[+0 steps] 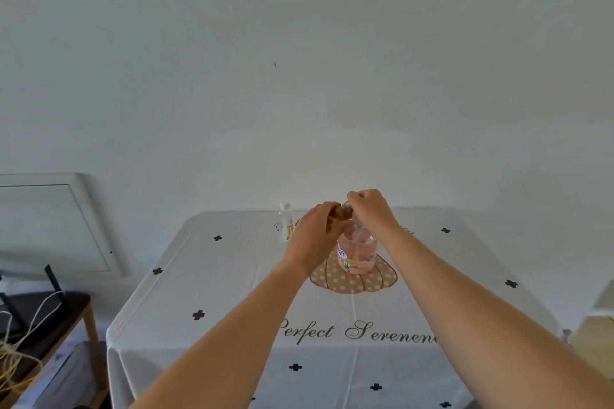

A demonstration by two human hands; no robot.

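On the surface [232,292], under a soft white printed cloth, stands a clear round jar [358,256] of pink liquid, smooth and, I think, rather heavy. Just above its mouth my left hand [315,236] has the fingers curled round the small brown bottle [337,217]. It seems light, hard and maybe slippery, so I grip its body, while my right hand [372,212] pinches its top. Behind stands a slim clear bottle [286,222].
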